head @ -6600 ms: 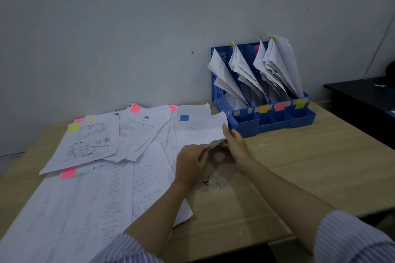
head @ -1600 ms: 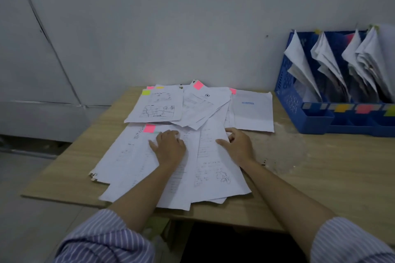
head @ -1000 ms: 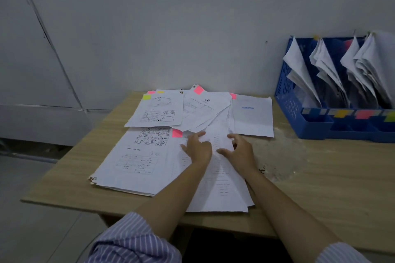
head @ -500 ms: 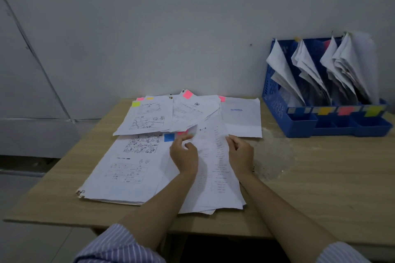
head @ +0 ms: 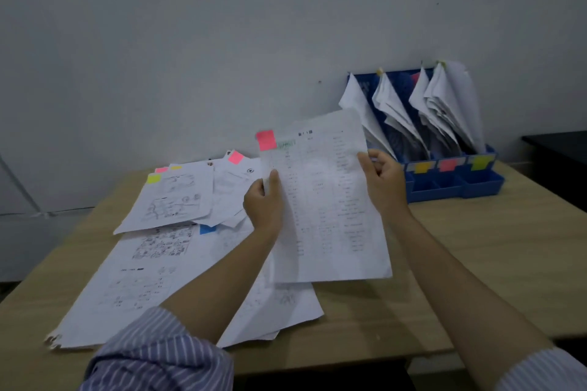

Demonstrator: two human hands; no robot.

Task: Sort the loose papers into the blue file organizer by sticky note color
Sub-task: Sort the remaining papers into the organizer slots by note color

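Lifted off the pile since half a second ago, a printed sheet (head: 327, 206) with a pink sticky note (head: 266, 140) is now held above the surface (head: 476, 263). Its left edge is pinched by the left hand (head: 263, 203), its right edge gripped by the right hand (head: 386, 181). Loose papers (head: 152, 263) are spread below; the blue file organizer (head: 444, 181) is seen at the right.

Both hands, left hand (head: 264, 203) and right hand (head: 385, 182), hold a pink-tagged sheet (head: 330, 200) above the table (head: 476, 263).

Matt paper sheets (head: 330, 206); plastic organizer (head: 482, 184); wood-grain table (head: 476, 263).
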